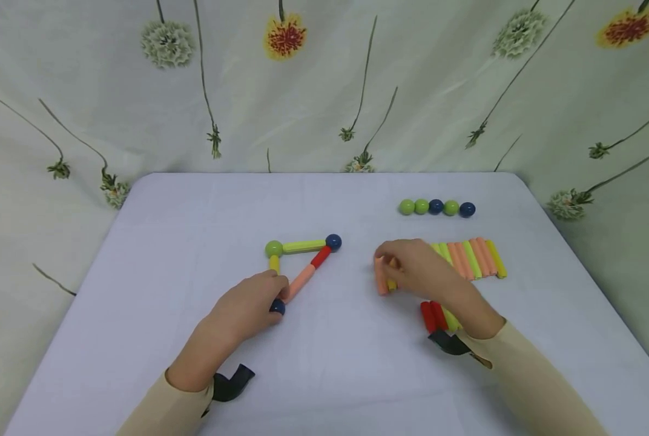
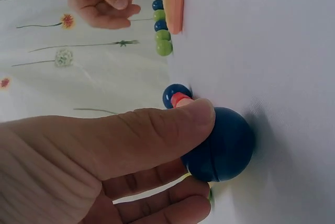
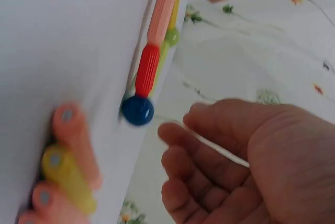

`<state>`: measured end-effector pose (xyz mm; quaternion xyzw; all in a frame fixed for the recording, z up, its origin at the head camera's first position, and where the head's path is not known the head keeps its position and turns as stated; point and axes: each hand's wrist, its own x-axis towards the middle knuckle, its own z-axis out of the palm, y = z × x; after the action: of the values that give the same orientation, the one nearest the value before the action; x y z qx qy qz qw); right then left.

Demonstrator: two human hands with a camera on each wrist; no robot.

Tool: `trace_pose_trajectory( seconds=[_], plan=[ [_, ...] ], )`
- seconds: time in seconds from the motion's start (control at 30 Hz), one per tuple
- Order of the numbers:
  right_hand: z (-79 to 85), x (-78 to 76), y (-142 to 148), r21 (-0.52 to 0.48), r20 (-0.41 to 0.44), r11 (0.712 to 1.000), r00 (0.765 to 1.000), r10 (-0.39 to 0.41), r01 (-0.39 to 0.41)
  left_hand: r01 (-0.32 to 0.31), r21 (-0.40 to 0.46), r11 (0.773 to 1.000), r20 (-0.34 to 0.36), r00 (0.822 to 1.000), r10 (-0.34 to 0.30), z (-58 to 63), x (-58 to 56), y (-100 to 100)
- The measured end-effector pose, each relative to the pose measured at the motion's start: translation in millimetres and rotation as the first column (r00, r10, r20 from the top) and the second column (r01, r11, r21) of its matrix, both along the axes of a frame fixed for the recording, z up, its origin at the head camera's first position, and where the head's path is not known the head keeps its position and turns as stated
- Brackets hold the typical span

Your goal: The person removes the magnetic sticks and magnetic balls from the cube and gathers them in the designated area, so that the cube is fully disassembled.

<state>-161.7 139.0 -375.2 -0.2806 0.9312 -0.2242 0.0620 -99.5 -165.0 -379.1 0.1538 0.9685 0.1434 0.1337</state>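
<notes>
My left hand [image 1: 243, 309] pinches a dark blue ball [image 2: 230, 143] between thumb and fingers, low over the table. This ball is a corner of a triangle of sticks and balls. A salmon stick [image 1: 301, 282] and red stick [image 1: 321, 257] run from it to another blue ball [image 1: 333, 242]. A yellow-green stick [image 1: 304, 246] joins that ball to a green ball [image 1: 273, 249], with a yellow stick [image 1: 273, 264] below. My right hand [image 1: 425, 272] hovers above the row's left end, near a salmon stick [image 1: 381, 278]. Its fingers curl loosely around nothing in the right wrist view.
The row of sticks [image 1: 473, 257], salmon, yellow and yellow-green, lies under and beyond the right hand. Nearer me are red sticks [image 1: 432, 317], partly hidden by the wrist. Several green and blue balls [image 1: 436, 207] line up at the back right. A flowered cloth [image 1: 324, 91] hangs behind the table.
</notes>
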Motion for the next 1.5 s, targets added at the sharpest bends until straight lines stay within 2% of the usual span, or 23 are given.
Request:
trace_pose_trajectory(
  seconds=[0.07,0.13,0.23,0.33,0.43,0.57,0.67,0.8,0.9,1.0,1.07,1.17,1.3,1.43,1.5],
  plan=[
    [-2.4,1.9,-30,-0.035,0.009,0.984,0.985,0.173,-0.173,-0.013,0.010,1.000,0.010,1.000,0.013,0.9,0.2,-1],
    [-9.4,2.8,-58,-0.041,-0.008,0.952,0.953,0.303,-0.303,-0.013,0.016,1.000,0.008,1.000,0.013,1.9,0.2,-2],
    [-22.4,6.0,-94,-0.010,-0.027,0.917,0.917,0.399,-0.399,-0.002,0.027,1.000,-0.004,1.000,0.002,2.4,0.1,-2],
    [-34.0,10.5,-119,0.026,-0.019,0.908,0.908,0.419,-0.418,0.007,0.034,0.999,-0.021,1.000,-0.006,1.6,0.4,-3],
    [-40.9,15.2,-133,0.033,-0.020,0.920,0.920,0.391,-0.390,0.007,0.041,0.999,-0.037,0.999,-0.006,1.0,0.7,-3],
    [-44.8,16.2,-137,0.022,-0.042,0.937,0.936,0.349,-0.348,0.017,0.044,0.999,-0.052,0.999,-0.015,3.0,0.9,-1],
    [-42.7,14.8,-134,0.018,-0.006,0.936,0.936,0.352,-0.352,0.021,0.027,0.999,-0.048,0.999,-0.020,4.2,0.4,1],
    [-40.5,13.6,-127,0.012,0.058,0.914,0.913,0.405,-0.406,0.011,-0.001,1.000,-0.038,0.999,-0.011,2.4,-0.9,0],
    [-40.6,11.9,-118,-0.086,0.091,0.893,0.889,0.449,-0.442,0.002,-0.003,1.000,-0.025,1.000,-0.002,0.9,-1.4,-2],
    [-41.5,8.1,-108,-0.248,0.158,0.881,0.880,0.448,-0.404,-0.002,-0.001,1.000,-0.012,1.000,0.002,0.0,-1.7,-3],
    [-41.7,5.1,-103,-0.337,0.227,0.883,0.882,0.413,-0.327,-0.004,-0.005,1.000,-0.006,1.000,0.004,0.4,-2.1,-4],
    [-43.3,0.0,-100,-0.413,0.332,0.891,0.879,0.341,-0.190,-0.002,-0.016,1.000,-0.006,1.000,0.002,0.7,-3.0,-4],
    [-46.7,-6.3,-100,-0.479,0.419,0.876,0.860,0.290,-0.062,0.000,-0.023,1.000,-0.005,1.000,0.000,0.7,-3.1,-4],
    [-48.8,-7.8,-98,-0.502,0.464,0.865,0.845,0.265,0.005,0.002,-0.016,1.000,0.000,1.000,-0.002,-0.1,-2.2,-3],
    [-48.2,-6.5,-96,-0.495,0.470,0.868,0.848,0.246,0.023,0.006,-0.015,1.000,-0.004,1.000,-0.006,-0.4,-1.6,-2]
  ],
)
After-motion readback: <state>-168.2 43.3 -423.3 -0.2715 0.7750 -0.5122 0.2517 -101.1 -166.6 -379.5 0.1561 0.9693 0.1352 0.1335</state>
